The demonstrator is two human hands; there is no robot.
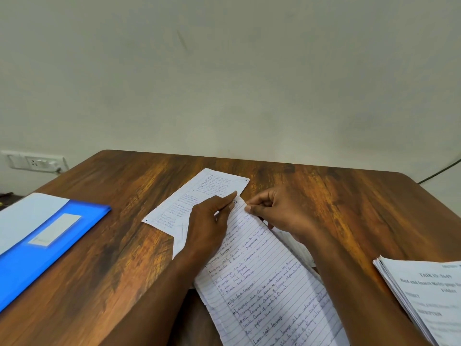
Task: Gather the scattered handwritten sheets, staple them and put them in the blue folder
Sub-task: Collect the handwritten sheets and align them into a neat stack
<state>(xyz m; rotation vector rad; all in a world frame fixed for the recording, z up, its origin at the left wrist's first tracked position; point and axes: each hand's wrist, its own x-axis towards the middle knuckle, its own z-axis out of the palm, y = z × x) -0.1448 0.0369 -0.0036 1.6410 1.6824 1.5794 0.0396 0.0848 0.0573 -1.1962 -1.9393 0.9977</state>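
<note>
2 hands (pixel 249 216) on top sheet (pixel 262 283) | R pinches corner (L flat)

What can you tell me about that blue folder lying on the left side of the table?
The blue folder lies flat and closed on the wooden table, at its left edge, running out of view at the lower left. It looks like smooth plastic, bright blue, with a pale rectangular label on its cover. A lighter, whitish-blue panel shows along its far left side. Neither hand touches it, and no sheet rests on it.
</note>
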